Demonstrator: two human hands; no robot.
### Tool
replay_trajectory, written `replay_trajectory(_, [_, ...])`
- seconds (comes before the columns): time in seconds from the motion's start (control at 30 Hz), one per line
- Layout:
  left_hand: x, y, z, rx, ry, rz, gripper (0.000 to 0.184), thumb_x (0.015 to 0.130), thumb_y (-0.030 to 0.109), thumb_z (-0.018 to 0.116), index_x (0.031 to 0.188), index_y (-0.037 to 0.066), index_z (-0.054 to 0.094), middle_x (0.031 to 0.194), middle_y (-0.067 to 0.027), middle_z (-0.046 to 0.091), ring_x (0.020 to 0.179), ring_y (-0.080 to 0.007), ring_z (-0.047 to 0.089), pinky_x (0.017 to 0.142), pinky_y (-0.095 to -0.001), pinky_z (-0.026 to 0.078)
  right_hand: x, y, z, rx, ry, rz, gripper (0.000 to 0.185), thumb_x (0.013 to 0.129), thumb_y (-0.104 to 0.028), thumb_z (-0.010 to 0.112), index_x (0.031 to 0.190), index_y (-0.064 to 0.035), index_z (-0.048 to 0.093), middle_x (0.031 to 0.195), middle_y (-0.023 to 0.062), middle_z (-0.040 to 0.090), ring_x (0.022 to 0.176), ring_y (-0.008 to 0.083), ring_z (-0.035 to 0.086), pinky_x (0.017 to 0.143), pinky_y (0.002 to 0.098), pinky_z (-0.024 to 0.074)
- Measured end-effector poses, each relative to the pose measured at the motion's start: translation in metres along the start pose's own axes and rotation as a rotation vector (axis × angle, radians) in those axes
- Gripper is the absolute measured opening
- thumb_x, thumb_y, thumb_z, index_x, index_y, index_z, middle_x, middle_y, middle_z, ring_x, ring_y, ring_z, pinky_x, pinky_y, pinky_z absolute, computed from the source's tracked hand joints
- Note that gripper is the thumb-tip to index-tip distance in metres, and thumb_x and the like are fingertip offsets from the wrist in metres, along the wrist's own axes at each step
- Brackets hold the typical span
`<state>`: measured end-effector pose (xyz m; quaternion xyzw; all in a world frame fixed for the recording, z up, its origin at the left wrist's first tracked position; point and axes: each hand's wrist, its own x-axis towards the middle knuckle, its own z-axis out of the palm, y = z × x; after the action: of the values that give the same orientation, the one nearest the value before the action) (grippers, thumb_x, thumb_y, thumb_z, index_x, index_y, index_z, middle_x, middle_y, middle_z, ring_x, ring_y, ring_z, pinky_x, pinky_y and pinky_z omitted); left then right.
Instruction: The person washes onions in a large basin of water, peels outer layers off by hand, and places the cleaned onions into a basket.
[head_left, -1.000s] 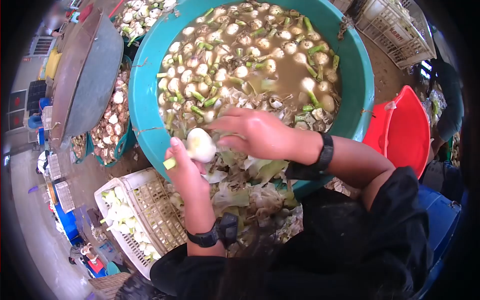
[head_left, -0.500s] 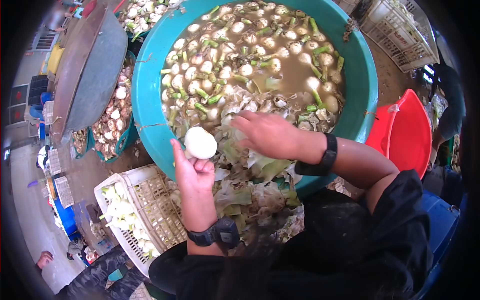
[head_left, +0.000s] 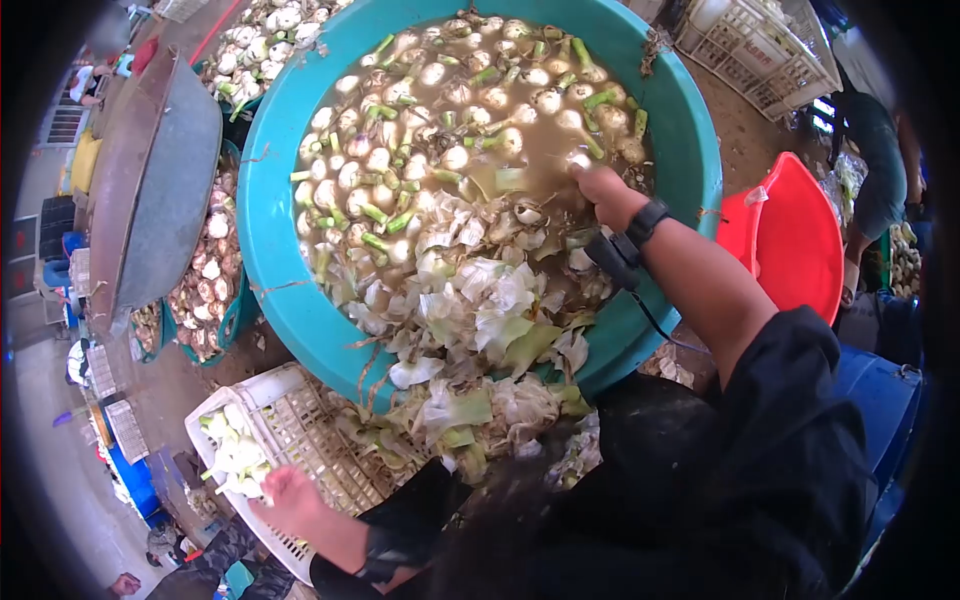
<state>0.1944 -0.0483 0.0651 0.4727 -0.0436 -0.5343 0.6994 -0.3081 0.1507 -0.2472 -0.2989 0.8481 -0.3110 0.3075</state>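
At left, beside piled bulbs [head_left: 238, 455] in the crate [head_left: 322, 425], holds out the left hand [head_left: 298, 507] with fingers loosely apart, gripping nothing. Farther right, in the tub [head_left: 690, 165], has a bulb [head_left: 578, 160] at the right hand [head_left: 606, 192], with fingers probably clamped on the mostly hidden stem. Likely at the picking-up step; calls for a steady lift from the water [head_left: 545, 145].

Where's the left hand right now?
Head view, lower left: the left hand is at the white crate, just beside its whitish bulbs, below and left of the teal tub.
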Motion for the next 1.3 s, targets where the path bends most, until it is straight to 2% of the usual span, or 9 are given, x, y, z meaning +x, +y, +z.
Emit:
replay_trajectory(0.1, [-0.009,-0.067,0.012,0.341,-0.664,-0.383,0.039,0.085,0.041,0.044,0.092,0.003,0.048,0.078,-0.0083,0.052,0.064,-0.0175,0.05,0.059,-0.0285,0.043,-0.039,-0.113,-0.018,0.544,-0.078,0.417,0.038,0.089,-0.034,0.044,0.103,0.0004,0.054,0.08,0.0068,0.056,0.071,0.0171,0.051,0.061,0.0302,0.0424])
replay_trajectory(0.2, [-0.094,-0.156,0.055,0.903,-0.695,-0.406,0.076,0.081,0.062,0.041,0.122,-0.001,0.034,0.116,-0.0184,0.04,0.081,-0.0228,0.053,0.06,-0.0306,0.044,-0.085,-0.194,-0.008,0.436,-0.165,-0.038,0.024,0.088,-0.02,0.04,0.09,-0.0026,0.058,0.079,0.0158,0.06,0.067,0.0274,0.057,0.064,0.0367,0.0457])
replay_trajectory(0.5, [-0.099,-0.197,0.06,1.025,-0.713,-0.4,0.022,0.081,0.028,0.056,0.089,0.007,0.056,0.066,0.0017,0.053,0.047,-0.0043,0.044,0.035,-0.0173,0.026,-0.144,-0.263,0.012,-0.529,-0.162,-0.965,0.022,0.08,-0.013,0.05,0.063,0.0016,0.052,0.066,0.0118,0.059,0.051,0.0234,0.059,0.045,0.0311,0.0487])
replay_trajectory(0.63, [-0.088,-0.197,0.051,0.794,-0.77,-0.558,0.031,0.083,0.027,0.05,0.102,0.003,0.055,0.083,-0.0042,0.057,0.062,-0.0098,0.053,0.045,-0.0199,0.039,-0.13,-0.256,0.02,0.889,-0.709,0.196,0.031,0.086,-0.022,0.042,0.078,0.0018,0.061,0.059,0.0078,0.055,0.052,0.0149,0.057,0.047,0.0323,0.0473])
replay_trajectory(0.8, [-0.072,-0.194,0.052,0.787,-1.049,-0.565,0.045,0.085,0.028,0.05,0.121,0.002,0.046,0.109,-0.0118,0.054,0.099,-0.021,0.053,0.086,-0.0307,0.043,-0.132,-0.246,0.025,0.544,-0.381,-0.333,0.028,0.086,-0.024,0.049,0.082,0.0031,0.058,0.06,0.0116,0.053,0.059,0.0159,0.056,0.055,0.0347,0.0435])
replay_trajectory(0.87, [-0.078,-0.191,0.054,1.335,-1.272,-0.278,0.043,0.083,0.02,0.057,0.12,0.0,0.047,0.112,-0.0124,0.052,0.104,-0.0219,0.051,0.089,-0.0341,0.041,-0.13,-0.251,0.026,0.311,0.108,-0.771,0.025,0.085,-0.023,0.054,0.084,0.0015,0.059,0.061,0.0126,0.052,0.057,0.0173,0.055,0.055,0.0353,0.0431])
replay_trajectory(1.07, [-0.089,-0.179,0.049,1.449,-1.774,1.166,0.037,0.074,0.001,0.063,0.11,-0.002,0.053,0.125,-0.0143,0.047,0.11,-0.018,0.048,0.088,-0.0307,0.041,-0.121,-0.267,-0.007,0.687,-0.591,0.314,0.023,0.085,-0.021,0.055,0.092,0.0003,0.061,0.07,0.0052,0.06,0.06,0.0112,0.055,0.046,0.0255,0.0421])
replay_trajectory(1.13, [-0.082,-0.187,0.039,1.112,-1.263,0.011,0.032,0.075,-0.004,0.06,0.106,-0.001,0.056,0.125,-0.0154,0.047,0.113,-0.0202,0.046,0.088,-0.0309,0.042,-0.121,-0.264,0.009,1.084,-0.518,0.228,0.023,0.088,-0.02,0.052,0.097,-0.0009,0.061,0.077,0.0038,0.061,0.064,0.0099,0.055,0.047,0.026,0.0423])
replay_trajectory(1.3, [-0.085,-0.191,0.032,1.153,-1.289,0.118,0.032,0.076,-0.005,0.06,0.107,0.001,0.057,0.113,-0.0124,0.055,0.099,-0.0198,0.055,0.084,-0.0275,0.044,-0.125,-0.253,0.004,1.05,-0.554,0.117,0.023,0.089,-0.02,0.051,0.097,-0.0006,0.061,0.083,0.0022,0.061,0.069,0.0076,0.053,0.062,0.0237,0.044])
